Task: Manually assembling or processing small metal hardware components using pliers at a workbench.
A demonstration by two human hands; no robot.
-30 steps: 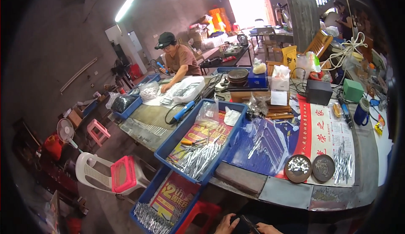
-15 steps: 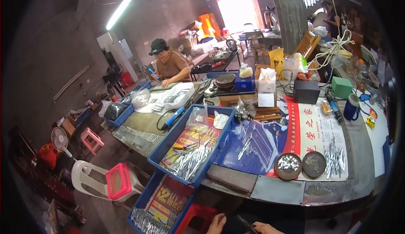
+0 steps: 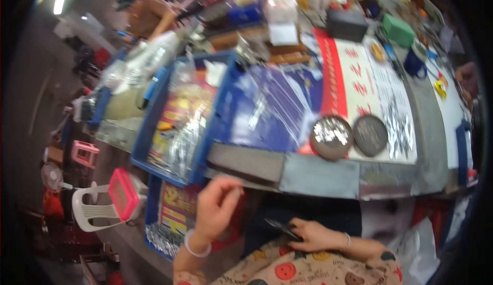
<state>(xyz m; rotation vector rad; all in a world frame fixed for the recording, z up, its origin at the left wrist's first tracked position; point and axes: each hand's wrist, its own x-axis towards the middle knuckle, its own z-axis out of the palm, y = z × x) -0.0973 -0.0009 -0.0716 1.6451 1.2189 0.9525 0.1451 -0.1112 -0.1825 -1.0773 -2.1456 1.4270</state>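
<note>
My left hand (image 3: 218,208) is raised off the near edge of the bench, over the lower tray. Its fingers are curled and the thumb is drawn in to them; anything between them is too small and blurred to make out. In front of my lap, my right hand (image 3: 313,234) grips a dark, slim, pointed tool (image 3: 280,227), its tip toward the left. On the bench beyond lie two round brown dishes: one with shiny silver pieces (image 3: 331,133), the other with small grey bits (image 3: 370,136). Several thin metal parts (image 3: 399,136) lie right of them.
A blue tray (image 3: 138,149) of long metal parts sits at the bench's left; a second blue tray (image 3: 152,197) stands lower. A blue mug (image 3: 415,61) and a green box (image 3: 398,31) are farther right. A co-worker (image 3: 146,15) sits far left near a white chair (image 3: 95,210).
The view has tipped down, bringing my forearms into sight. My left hand has risen and moved left, away from my right hand, which keeps the dark tool.
</note>
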